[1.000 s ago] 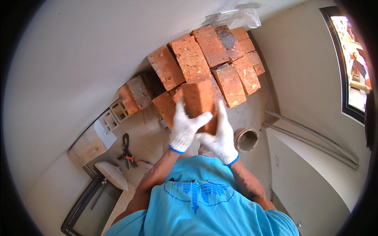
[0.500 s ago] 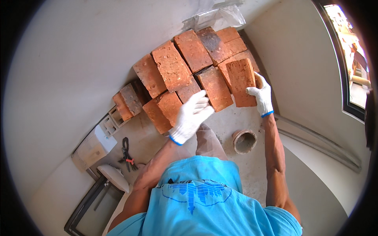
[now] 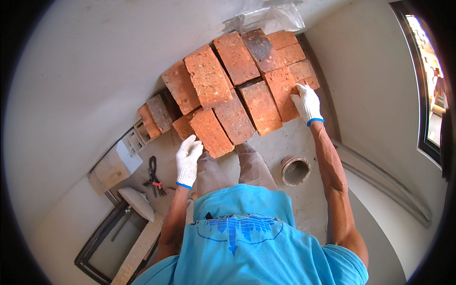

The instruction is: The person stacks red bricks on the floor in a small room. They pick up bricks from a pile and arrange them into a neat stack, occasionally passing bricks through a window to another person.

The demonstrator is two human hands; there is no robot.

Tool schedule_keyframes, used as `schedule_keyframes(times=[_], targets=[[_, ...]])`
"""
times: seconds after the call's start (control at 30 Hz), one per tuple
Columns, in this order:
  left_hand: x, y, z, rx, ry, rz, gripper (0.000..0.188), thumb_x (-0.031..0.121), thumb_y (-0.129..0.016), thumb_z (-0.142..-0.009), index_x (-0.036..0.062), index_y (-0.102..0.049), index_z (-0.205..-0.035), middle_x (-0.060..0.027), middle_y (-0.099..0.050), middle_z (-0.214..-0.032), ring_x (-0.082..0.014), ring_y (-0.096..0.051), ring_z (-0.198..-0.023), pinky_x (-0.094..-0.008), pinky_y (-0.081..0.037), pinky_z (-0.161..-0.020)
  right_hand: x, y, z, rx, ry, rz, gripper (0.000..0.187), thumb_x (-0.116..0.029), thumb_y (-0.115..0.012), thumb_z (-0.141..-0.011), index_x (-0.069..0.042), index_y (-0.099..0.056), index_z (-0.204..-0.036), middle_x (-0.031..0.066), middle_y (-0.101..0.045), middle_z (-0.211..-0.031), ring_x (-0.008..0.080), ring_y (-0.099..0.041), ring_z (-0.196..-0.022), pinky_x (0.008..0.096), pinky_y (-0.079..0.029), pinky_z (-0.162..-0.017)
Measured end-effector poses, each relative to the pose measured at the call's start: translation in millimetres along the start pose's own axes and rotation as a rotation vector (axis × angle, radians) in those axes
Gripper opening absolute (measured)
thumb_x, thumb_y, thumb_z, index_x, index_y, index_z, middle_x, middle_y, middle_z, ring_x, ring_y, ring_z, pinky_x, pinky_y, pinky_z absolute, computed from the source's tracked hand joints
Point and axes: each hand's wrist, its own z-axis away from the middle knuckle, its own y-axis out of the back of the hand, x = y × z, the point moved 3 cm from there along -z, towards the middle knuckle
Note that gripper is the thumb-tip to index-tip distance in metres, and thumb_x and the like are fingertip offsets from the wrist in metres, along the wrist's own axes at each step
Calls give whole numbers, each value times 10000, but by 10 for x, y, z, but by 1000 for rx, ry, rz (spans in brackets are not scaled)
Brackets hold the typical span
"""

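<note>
Rough orange-red bricks [image 3: 236, 57], some darkened, are stacked in front of my legs. My right hand [image 3: 308, 102], in a white knit glove with a blue cuff, is closed at the right edge of a brick [image 3: 282, 93] lying flat at the stack's right side. Its thumb and fingertips meet that edge; the underside of the grip is hidden. My left hand [image 3: 187, 161], gloved the same way, is open with its fingers apart and holds nothing. Its fingertips are beside the near-left corner of a front brick [image 3: 211, 133]; I cannot tell whether they touch it.
A round, mortar-crusted pot [image 3: 295, 170] stands on the floor at right. Black-handled tools with a red part [image 3: 153, 178] lie at left, near a carton [image 3: 114, 168]. Walls enclose the stack, clear plastic sheeting [image 3: 270, 20] lies behind it, and metal channels [image 3: 384, 183] run along the right.
The brick in my right hand has come down from a raised position to lie flat on the stack. My left hand has moved left and back from the middle bricks to the front-left one.
</note>
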Motion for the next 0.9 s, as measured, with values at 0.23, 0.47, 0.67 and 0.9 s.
schedule_keyframes(times=[0.23, 0.47, 0.67, 0.9], targets=[[-247, 176, 27, 110, 54, 113, 451, 23, -725, -977, 6, -619, -1416, -99, -713, -1201, -169, -678, -1060, -312, -574, -917, 25, -272, 91, 184, -11, -41, 359, -150, -737, -877, -75, -693, -1225, 186, -726, -1097, 397, -700, -1047, 483, -571, -899], [-714, 869, -230, 380, 34, 115, 604, 75, -824, -912, -13, -568, -1453, -112, -665, -1264, -166, -630, -1142, -317, -531, -997, -552, -28, 161, 252, 104, 28, 629, -107, -778, -850, -59, -597, -1450, 222, -675, -1303, 411, -658, -1177, 475, -542, -1001], [-1051, 1670, -1042, 665, -17, -459, 909, 400, -879, -834, -20, -467, -1527, -269, -583, -1421, -382, -596, -1297, -471, -493, -1090, -1782, -575, 450, 294, 160, -50, 750, -200, -832, -852, -71, -523, -1523, 272, -508, -1529, 468, -469, -1412, 552, -365, -1195], [-936, 2430, -1939, 728, 66, -663, 961, 538, -868, -774, -10, -504, -1474, -313, -607, -1368, -484, -617, -1243, -533, -510, -1058, -2078, -1040, 492, 351, 75, 164, 687, -202, -746, -913, -86, -499, -1542, 273, -427, -1597, 501, -367, -1482, 593, -278, -1239]])
